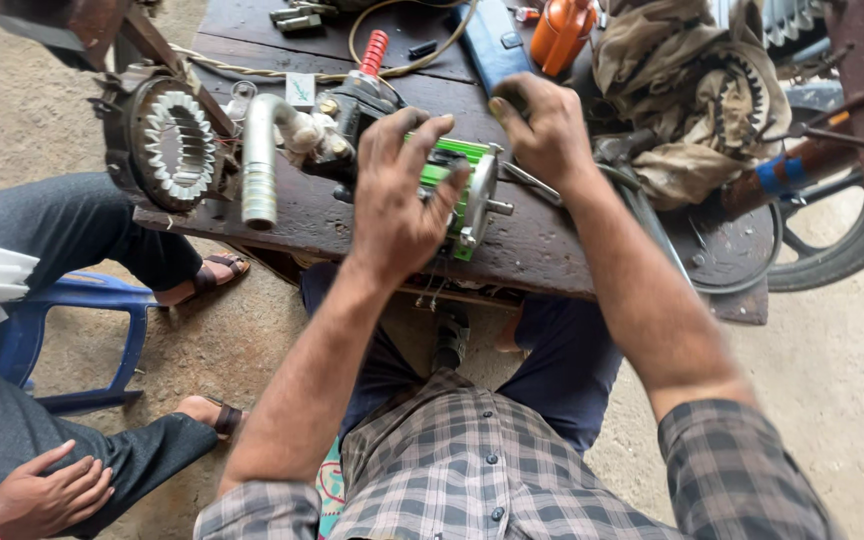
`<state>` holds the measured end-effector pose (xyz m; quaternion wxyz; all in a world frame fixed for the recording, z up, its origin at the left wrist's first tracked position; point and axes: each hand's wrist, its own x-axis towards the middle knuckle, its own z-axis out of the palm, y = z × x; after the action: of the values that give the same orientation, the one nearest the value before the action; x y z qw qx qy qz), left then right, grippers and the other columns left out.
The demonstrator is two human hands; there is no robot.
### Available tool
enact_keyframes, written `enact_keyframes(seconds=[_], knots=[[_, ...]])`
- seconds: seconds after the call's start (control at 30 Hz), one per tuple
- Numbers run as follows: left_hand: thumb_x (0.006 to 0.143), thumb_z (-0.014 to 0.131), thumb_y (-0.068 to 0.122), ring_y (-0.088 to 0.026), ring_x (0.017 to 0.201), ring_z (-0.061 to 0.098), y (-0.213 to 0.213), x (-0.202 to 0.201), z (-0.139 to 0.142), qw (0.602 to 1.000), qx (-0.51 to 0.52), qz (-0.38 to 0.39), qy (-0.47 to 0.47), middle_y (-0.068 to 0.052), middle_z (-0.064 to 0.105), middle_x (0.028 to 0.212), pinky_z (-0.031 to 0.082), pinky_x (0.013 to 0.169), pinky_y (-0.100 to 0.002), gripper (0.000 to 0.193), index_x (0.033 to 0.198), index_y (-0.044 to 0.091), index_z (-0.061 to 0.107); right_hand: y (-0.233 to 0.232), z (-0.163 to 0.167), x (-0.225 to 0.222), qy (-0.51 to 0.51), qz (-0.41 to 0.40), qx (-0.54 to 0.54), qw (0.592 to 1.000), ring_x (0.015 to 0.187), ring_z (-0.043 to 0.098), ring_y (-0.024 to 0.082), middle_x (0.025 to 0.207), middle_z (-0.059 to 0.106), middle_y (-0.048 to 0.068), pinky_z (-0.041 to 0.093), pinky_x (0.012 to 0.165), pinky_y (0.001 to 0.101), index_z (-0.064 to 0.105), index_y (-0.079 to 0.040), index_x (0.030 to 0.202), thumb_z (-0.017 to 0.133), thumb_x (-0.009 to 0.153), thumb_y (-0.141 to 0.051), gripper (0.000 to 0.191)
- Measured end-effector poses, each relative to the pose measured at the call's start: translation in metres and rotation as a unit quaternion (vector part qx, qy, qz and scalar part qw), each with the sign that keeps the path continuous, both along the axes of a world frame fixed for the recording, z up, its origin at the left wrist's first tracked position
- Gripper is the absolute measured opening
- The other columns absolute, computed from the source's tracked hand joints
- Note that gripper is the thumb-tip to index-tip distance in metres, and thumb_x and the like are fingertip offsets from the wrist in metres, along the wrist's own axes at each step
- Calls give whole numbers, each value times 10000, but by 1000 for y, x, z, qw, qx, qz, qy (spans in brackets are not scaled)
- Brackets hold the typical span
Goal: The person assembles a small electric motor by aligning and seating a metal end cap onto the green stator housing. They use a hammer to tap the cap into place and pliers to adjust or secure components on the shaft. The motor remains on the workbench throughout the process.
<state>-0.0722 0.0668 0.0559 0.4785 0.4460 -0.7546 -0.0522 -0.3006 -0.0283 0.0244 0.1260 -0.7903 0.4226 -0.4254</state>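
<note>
Both hands are working over a small green electric motor (pixel 462 185) that is lying on its side near the front edge of a dark wooden workbench (pixel 552 245). Left hand (pixel 397 195) is resting on the motor's green finned body with its fingers spread wide, pressing rather than gripping. Right hand (pixel 547 125) is hovering just behind the motor with its fingers curled loosely; whether it is pinching anything cannot be told from here.

With only an open palm holding it down, the round housing is likely sitting unsteadily, and a sideways push could be setting it rolling toward the bench edge and the person's knees below. Thin wires (pixel 434 285) are hanging from the motor over that edge, so a knee or sleeve could be snagging them. The silver end plate (pixel 479 195) and its short shaft are pointing toward the right forearm, where a slip could be scraping skin.

A bent metal pipe fitting (pixel 262 150) and a wound stator (pixel 177 145) are crowding the bench to the left, and another person's foot in a sandal (pixel 214 275) is resting close beneath.
</note>
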Motion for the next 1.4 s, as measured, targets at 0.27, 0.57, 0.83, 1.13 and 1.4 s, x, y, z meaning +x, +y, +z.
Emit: enact_keyframes(seconds=[0.27,0.57,0.83,1.13,1.4], knots=[[1001,686,377,-350,1322,599,110,64,-46,996,49,22,66,-131,654,1333,499,1152,-486,374,1240,89,680,-114,-8,73,322,101,-77,938,1191,601,315,1251,703,91,504,977,449,713,-74,1252,757,951,-192,327],[905,759,168,-308,1199,630,160,122,-83,959,142,221,106,-120,701,1162,502,1040,-444,211,1073,46,718,-132,-25,103,496,34,24,867,1066,596,286,1007,719,95,467,948,482,751,-113,1114,612,1055,-285,229],[975,729,171,-207,932,744,140,73,-53,968,135,37,206,-103,752,1005,626,795,-323,140,1050,52,734,-107,10,17,103,-37,3,994,810,667,296,909,697,134,537,738,439,727,-19,980,621,978,-167,182],[959,764,186,-164,823,673,127,-4,31,974,60,-134,173,-70,733,885,540,761,-306,148,1007,49,737,51,72,-59,252,-179,-218,926,861,621,271,901,634,112,520,746,381,771,-89,898,743,909,-177,93],[1058,657,265,-134,918,656,110,-48,26,833,336,-310,312,-76,686,1067,572,783,-282,467,1433,1,573,160,90,-92,-245,-114,113,956,724,519,151,876,578,54,416,675,299,625,-6,899,564,923,-151,160]])
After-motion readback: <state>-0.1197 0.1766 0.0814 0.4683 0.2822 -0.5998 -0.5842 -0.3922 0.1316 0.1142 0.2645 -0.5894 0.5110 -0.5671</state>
